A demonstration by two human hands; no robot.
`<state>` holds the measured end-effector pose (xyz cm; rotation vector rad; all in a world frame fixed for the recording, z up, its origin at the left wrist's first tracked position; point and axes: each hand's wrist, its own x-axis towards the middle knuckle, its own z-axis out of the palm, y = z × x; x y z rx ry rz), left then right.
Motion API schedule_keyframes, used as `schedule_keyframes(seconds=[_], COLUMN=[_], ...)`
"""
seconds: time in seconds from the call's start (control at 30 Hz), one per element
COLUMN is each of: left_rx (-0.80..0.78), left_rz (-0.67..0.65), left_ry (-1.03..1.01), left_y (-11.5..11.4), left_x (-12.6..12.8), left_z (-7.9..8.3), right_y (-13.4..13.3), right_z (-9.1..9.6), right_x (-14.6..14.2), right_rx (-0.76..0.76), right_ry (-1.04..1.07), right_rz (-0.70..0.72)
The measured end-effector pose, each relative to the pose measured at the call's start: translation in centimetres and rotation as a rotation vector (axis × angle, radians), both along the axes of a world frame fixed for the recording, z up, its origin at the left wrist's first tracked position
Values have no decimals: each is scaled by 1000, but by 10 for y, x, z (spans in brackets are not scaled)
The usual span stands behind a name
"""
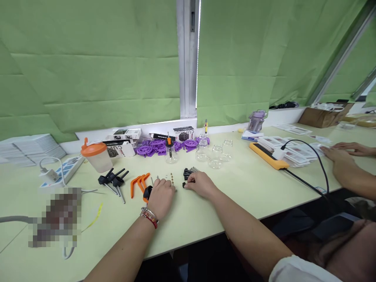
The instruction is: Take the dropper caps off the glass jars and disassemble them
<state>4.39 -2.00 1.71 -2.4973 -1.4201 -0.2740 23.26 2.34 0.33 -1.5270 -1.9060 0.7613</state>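
Tabletop (188, 219), L side: black pcs w/ rods (118, 181), then orange angled pcs (132, 189), then black-&-orange pc (147, 192) by L hand (161, 194); fingertips hidden, can't tell if apart or tog. Tiny brass bits (172, 180) in a row btwn hands. Small black pc (184, 185), R hand's (200, 184) thumb & finger clamped on it, just in front of black pile (187, 173). Clear jars (215, 161) farther back, to R. Co-worker's hands (336, 156) far R.

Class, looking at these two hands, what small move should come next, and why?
Probably lift the small black piece with the right hand: that hand is bent right at the piece, while the left hand is at a larger black part.
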Motion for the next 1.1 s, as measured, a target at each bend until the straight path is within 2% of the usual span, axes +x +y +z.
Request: schedule_keyframes(seconds=[0.13, 0.3, 0.47, 0.67, 0.77, 0.87, 1.0, 1.1], left_rx=[-25, -12, 3, -26, -22, -22, -14, -20], left_rz=[13, 40, 125, 129, 128, 128, 123, 115], left_ry=[1, -157, -288, -345, -352, -358, -376, -394], left_y=[-1, 2, 7, 8, 8, 7, 7, 7], left_x=[-5, -20, -36, -41, -41, -41, -42, -43], left_z=[1, 6, 8, 6, 6, 7, 7, 6], right_y=[-1, 5, 14, 2, -8, -11, -11, -9], right_z=[7, -5, -18, -6, -1, -2, -4, 3], right_x=[-4, -13, -15, -20, -31, -47, -62, -64], right_rx=[138, 282, 320, 390, 469, 521, 489, 385], right_ry=[-301, -487, -538, -510, -468, -529, -638, -621], right_rz=[24, 84, 93, 102, 229, 367, 417, 391])
